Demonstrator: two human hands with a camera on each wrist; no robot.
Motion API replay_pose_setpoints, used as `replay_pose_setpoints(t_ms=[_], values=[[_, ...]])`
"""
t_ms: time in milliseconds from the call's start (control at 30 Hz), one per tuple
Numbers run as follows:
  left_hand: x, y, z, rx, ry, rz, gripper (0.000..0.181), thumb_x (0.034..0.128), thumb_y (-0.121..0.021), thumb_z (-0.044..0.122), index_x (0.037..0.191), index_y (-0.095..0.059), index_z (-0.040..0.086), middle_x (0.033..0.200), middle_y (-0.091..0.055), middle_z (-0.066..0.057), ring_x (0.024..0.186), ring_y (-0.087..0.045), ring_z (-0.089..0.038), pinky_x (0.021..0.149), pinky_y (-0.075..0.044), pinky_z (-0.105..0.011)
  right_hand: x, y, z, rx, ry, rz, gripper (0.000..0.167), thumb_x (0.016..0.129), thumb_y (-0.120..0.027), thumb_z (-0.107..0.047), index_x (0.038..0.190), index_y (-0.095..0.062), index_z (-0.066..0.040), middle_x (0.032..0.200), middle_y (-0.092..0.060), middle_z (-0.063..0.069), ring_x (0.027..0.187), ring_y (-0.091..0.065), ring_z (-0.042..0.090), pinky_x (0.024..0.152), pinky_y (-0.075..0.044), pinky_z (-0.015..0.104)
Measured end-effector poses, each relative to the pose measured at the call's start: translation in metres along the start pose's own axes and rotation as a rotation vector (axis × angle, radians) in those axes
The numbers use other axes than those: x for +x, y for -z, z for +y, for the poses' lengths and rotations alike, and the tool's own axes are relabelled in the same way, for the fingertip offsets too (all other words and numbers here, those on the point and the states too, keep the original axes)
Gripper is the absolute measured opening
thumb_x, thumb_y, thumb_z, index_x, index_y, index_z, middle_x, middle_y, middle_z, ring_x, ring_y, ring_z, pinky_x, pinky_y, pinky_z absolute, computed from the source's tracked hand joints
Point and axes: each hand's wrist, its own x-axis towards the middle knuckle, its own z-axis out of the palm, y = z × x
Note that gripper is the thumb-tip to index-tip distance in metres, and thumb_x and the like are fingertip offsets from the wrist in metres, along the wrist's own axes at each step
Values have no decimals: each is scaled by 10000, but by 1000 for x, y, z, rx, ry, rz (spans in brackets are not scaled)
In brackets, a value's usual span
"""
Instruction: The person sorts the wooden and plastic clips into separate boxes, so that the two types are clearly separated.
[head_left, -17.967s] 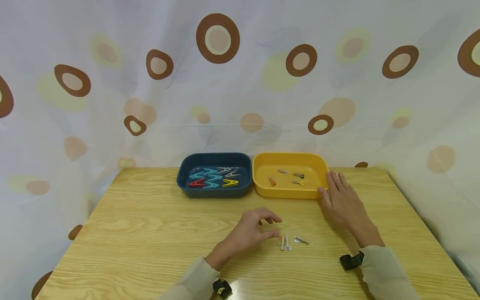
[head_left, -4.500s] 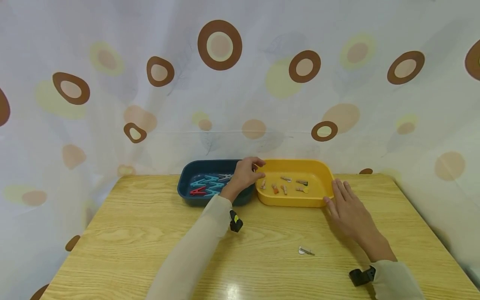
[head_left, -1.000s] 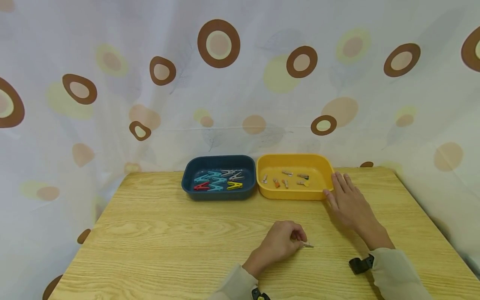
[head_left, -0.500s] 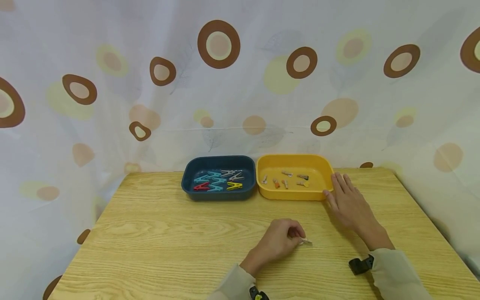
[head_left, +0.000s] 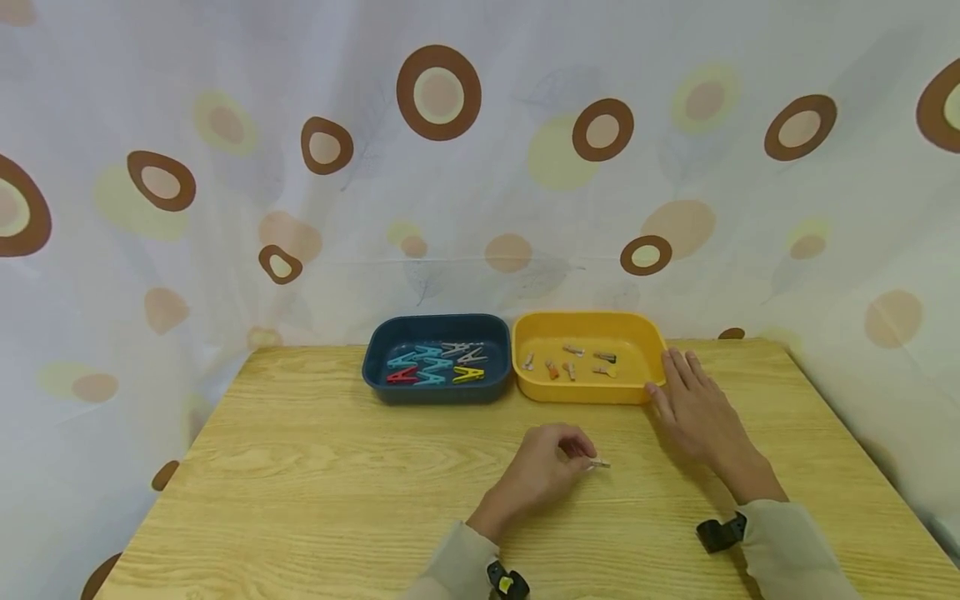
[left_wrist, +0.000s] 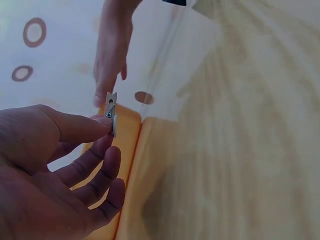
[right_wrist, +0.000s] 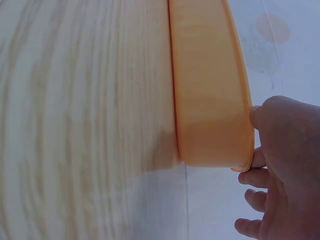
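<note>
My left hand (head_left: 534,473) pinches a small wooden clothespin (left_wrist: 110,107) between thumb and index finger, above the table in front of the yellow tray (head_left: 581,392). A pale round piece shows on the clothespin's side in the left wrist view. My right hand (head_left: 701,417) touches the tray's right end with straight fingers, the thumb at its front corner. Inside that tray lie several small clothespins with coloured pieces, among them an orange one (head_left: 552,371) and a yellow one (head_left: 604,371).
A dark blue tray (head_left: 435,394) stands against the yellow tray's left side. It holds several larger clothespins, including a red one (head_left: 402,376) and a yellow one (head_left: 468,374). Behind the wood-grain table (head_left: 315,483) hangs a patterned curtain (head_left: 517,183).
My left hand has picked the last loose clothespin off the table and moved it up and slightly left toward the trays. Earlier, other small clothespins went into the yellow tray. My right hand stays.
</note>
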Motion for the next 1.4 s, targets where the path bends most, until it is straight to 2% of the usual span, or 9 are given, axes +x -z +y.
replay_pose_setpoints(t_ms=[200, 367, 567, 733, 867, 1100, 1400], values=[[6, 19, 1, -4, -7, 81, 72, 956, -735, 72, 935, -752, 139, 866, -671, 110, 814, -592, -10, 744, -509, -194, 1, 0, 0, -1, 2, -13, 701, 1130, -357, -372, 1577, -171, 135, 1635, -158, 346, 1506, -123, 531, 1155, -198, 690], [14, 36, 6, 43, -27, 128, 38, 959, -734, 86, 970, -758, 114, 898, -689, 71, 840, -608, -38, 745, -514, -205, 1, -1, 0, -4, -1, -8, 699, 1130, -357, -372, 1575, -178, 137, 1633, -163, 347, 1507, -123, 529, 1151, -210, 691], [31, 55, 11, 100, -49, 186, 45, 939, -756, 73, 958, -752, 114, 943, -705, 29, 836, -629, -86, 777, -542, -231, 1, -1, 0, -4, -2, -7, 696, 1130, -361, -365, 1577, -175, 134, 1634, -162, 346, 1509, -121, 526, 1153, -208, 687], [46, 67, 10, 123, -42, 198, 41, 950, -746, 82, 971, -752, 116, 912, -685, 37, 835, -614, -97, 777, -531, -221, 1, 0, 0, -4, -4, -9, 701, 1131, -352, -373, 1578, -168, 135, 1632, -163, 350, 1506, -122, 532, 1153, -210, 687], [57, 73, 8, 124, -34, 199, 40, 963, -730, 84, 983, -755, 108, 910, -691, 27, 847, -631, -113, 760, -537, -231, 1, 0, 0, -2, -6, -9, 703, 1131, -347, -378, 1577, -169, 135, 1629, -170, 353, 1505, -125, 532, 1163, -199, 677], [76, 77, 5, 135, 18, 226, 51, 960, -725, 59, 953, -762, 95, 907, -698, 11, 869, -648, -170, 757, -547, -226, 1, 0, 3, -3, -12, -17, 710, 1132, -339, -387, 1580, -159, 133, 1634, -153, 349, 1506, -120, 533, 1162, -197, 679], [90, 83, -2, 168, -20, 244, 55, 966, -718, 61, 956, -771, 51, 916, -718, -39, 858, -660, -176, 785, -551, -266, 0, 1, 2, -2, -8, -16, 702, 1132, -346, -377, 1580, -163, 131, 1637, -154, 344, 1505, -119, 534, 1150, -209, 691]])
